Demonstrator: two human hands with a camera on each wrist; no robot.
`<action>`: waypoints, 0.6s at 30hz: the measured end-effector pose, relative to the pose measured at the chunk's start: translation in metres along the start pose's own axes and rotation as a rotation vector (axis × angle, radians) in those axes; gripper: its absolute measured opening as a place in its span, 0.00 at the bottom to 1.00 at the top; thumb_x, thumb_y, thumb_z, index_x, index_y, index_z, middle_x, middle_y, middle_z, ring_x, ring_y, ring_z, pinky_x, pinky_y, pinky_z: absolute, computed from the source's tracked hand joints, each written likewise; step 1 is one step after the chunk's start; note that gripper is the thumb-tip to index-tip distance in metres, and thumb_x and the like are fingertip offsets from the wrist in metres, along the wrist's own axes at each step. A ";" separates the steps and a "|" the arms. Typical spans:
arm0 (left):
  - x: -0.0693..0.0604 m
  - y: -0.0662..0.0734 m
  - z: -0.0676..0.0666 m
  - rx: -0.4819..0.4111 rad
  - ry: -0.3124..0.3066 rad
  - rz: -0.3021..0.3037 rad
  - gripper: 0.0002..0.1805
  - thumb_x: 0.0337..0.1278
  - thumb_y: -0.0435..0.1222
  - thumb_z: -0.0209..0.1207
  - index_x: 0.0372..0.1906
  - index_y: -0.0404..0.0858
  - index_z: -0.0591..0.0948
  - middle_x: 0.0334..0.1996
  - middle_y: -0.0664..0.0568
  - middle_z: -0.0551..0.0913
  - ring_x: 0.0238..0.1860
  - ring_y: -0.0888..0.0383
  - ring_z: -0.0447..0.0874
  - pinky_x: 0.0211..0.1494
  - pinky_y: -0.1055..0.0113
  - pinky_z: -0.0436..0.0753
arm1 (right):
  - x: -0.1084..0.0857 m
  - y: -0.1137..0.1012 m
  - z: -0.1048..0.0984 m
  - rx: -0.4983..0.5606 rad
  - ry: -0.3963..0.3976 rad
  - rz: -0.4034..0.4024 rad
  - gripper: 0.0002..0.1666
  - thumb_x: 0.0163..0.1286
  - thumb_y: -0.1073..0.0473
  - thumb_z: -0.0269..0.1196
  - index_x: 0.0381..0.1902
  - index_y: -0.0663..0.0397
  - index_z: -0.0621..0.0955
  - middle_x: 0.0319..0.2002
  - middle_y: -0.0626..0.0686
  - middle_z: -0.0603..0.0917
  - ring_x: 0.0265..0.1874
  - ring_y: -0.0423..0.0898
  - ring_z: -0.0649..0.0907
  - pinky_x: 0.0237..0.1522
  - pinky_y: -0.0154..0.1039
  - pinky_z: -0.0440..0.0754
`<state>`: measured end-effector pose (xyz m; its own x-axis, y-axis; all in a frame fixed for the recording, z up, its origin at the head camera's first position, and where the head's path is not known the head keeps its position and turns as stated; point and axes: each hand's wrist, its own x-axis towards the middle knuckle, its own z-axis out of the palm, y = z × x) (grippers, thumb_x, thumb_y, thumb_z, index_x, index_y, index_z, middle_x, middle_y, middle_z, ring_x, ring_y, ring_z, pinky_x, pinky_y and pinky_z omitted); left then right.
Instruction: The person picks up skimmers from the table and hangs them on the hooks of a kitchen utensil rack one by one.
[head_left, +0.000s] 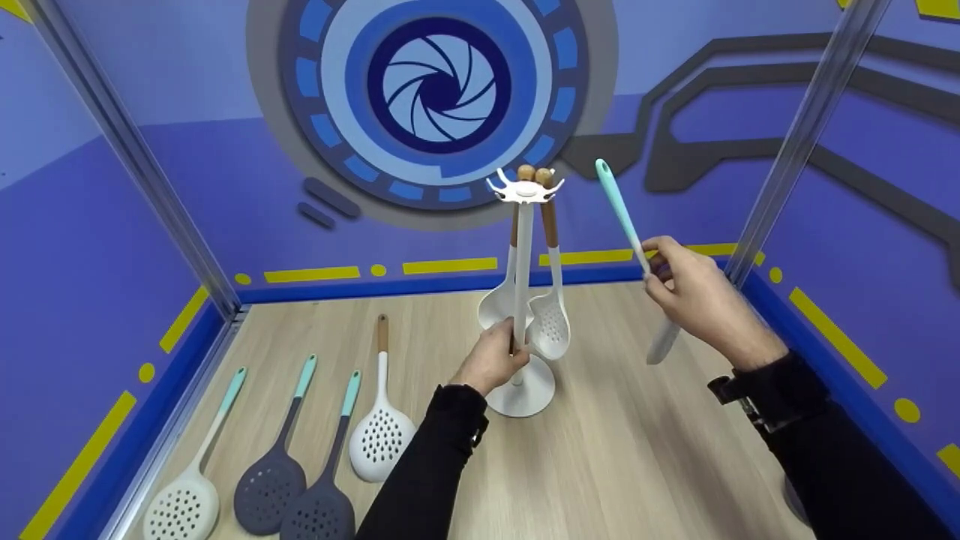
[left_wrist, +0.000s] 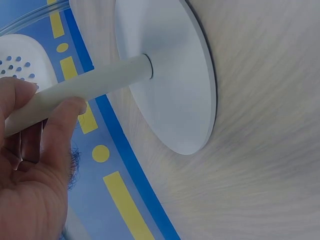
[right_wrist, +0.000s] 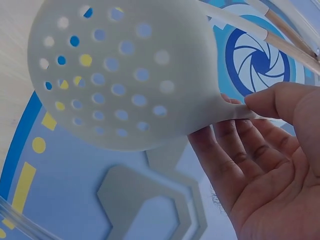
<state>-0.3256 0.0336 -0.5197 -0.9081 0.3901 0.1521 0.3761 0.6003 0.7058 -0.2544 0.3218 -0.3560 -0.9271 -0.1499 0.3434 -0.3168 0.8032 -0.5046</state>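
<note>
Head view, 2 hands, stand in left, skimmer in right

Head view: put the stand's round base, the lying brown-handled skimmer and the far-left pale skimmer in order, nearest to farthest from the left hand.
1. Round base: just below the left hand.
2. Brown-handled skimmer: lying to the hand's left.
3. Pale skimmer: leftmost.
</note>
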 end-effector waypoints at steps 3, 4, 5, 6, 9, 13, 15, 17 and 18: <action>0.000 0.000 0.000 0.000 -0.002 -0.004 0.16 0.59 0.31 0.64 0.52 0.39 0.76 0.38 0.52 0.79 0.38 0.57 0.78 0.43 0.62 0.81 | 0.000 -0.003 0.000 -0.004 0.017 -0.015 0.22 0.74 0.63 0.58 0.64 0.54 0.72 0.47 0.57 0.82 0.44 0.52 0.85 0.39 0.51 0.85; 0.000 0.001 0.000 -0.002 -0.003 -0.008 0.16 0.59 0.31 0.64 0.52 0.39 0.76 0.38 0.52 0.79 0.38 0.56 0.78 0.43 0.62 0.81 | 0.000 -0.003 0.000 -0.005 0.024 -0.023 0.22 0.74 0.64 0.58 0.64 0.54 0.72 0.47 0.57 0.82 0.44 0.52 0.85 0.40 0.50 0.85; -0.001 0.001 0.000 -0.003 -0.004 -0.010 0.16 0.59 0.31 0.64 0.52 0.39 0.76 0.38 0.52 0.79 0.38 0.56 0.78 0.44 0.61 0.81 | -0.001 -0.004 0.000 -0.005 0.030 -0.032 0.22 0.74 0.64 0.58 0.64 0.54 0.72 0.47 0.57 0.82 0.45 0.52 0.85 0.40 0.50 0.85; -0.001 0.001 -0.001 -0.006 -0.005 -0.012 0.16 0.59 0.31 0.64 0.52 0.39 0.76 0.38 0.52 0.79 0.38 0.56 0.78 0.44 0.61 0.81 | -0.001 -0.005 -0.001 -0.006 0.037 -0.041 0.22 0.74 0.64 0.59 0.64 0.54 0.72 0.47 0.57 0.82 0.45 0.52 0.85 0.40 0.50 0.86; -0.001 0.003 -0.001 -0.012 -0.008 -0.021 0.16 0.60 0.31 0.64 0.52 0.39 0.76 0.38 0.52 0.79 0.38 0.56 0.78 0.45 0.61 0.81 | -0.002 -0.009 -0.001 -0.007 0.052 -0.068 0.22 0.74 0.64 0.59 0.64 0.54 0.72 0.47 0.58 0.82 0.45 0.52 0.86 0.40 0.50 0.86; -0.002 0.003 -0.001 -0.015 -0.010 -0.029 0.16 0.61 0.32 0.64 0.52 0.39 0.76 0.38 0.52 0.79 0.38 0.55 0.79 0.45 0.60 0.82 | -0.003 -0.014 -0.002 -0.010 0.053 -0.081 0.22 0.74 0.64 0.58 0.64 0.55 0.72 0.47 0.57 0.82 0.45 0.53 0.86 0.40 0.50 0.86; -0.002 0.003 -0.001 -0.019 -0.011 -0.030 0.16 0.61 0.32 0.64 0.52 0.39 0.76 0.38 0.52 0.79 0.38 0.55 0.79 0.44 0.60 0.82 | -0.004 -0.017 -0.002 -0.007 0.052 -0.079 0.22 0.74 0.64 0.58 0.64 0.55 0.72 0.47 0.58 0.82 0.44 0.52 0.86 0.40 0.50 0.86; -0.001 0.002 -0.001 -0.023 -0.013 -0.035 0.16 0.61 0.32 0.64 0.53 0.39 0.76 0.38 0.52 0.79 0.38 0.55 0.79 0.44 0.60 0.82 | -0.004 -0.020 -0.002 -0.005 0.053 -0.081 0.22 0.74 0.65 0.58 0.64 0.55 0.72 0.47 0.57 0.82 0.44 0.52 0.86 0.40 0.50 0.86; -0.001 0.002 -0.001 -0.026 -0.015 -0.038 0.17 0.61 0.32 0.64 0.53 0.39 0.76 0.38 0.52 0.79 0.38 0.55 0.79 0.44 0.61 0.82 | -0.004 -0.021 -0.002 -0.004 0.055 -0.084 0.22 0.74 0.65 0.58 0.64 0.55 0.73 0.47 0.57 0.82 0.44 0.52 0.86 0.40 0.50 0.86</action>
<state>-0.3239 0.0341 -0.5178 -0.9188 0.3776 0.1148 0.3362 0.5966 0.7287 -0.2435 0.3068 -0.3455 -0.8849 -0.1852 0.4274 -0.3921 0.7916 -0.4686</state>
